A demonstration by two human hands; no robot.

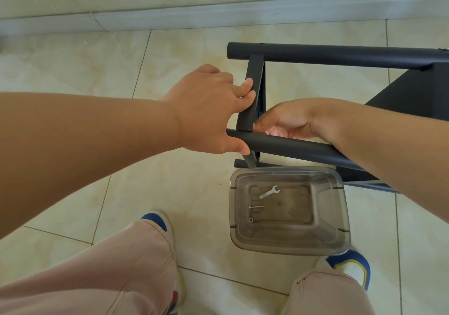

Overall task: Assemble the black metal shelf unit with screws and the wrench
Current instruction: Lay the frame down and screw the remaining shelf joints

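on the tiled floor the shelf unit lies sideways, tubes running left-right, both hands' fingers clamped on it.

One black shelf frame lies on its side, with three round tubes showing: one at the far side, one under the hands, and the stub of a third lower down. One flat crossbar joins the two upper tubes. Two hands, a left hand and a right hand. One clear plastic tub, and in it one wrench, one screw and one small ring, perhaps a nut or washer. Two shoes: a left shoe and a right shoe
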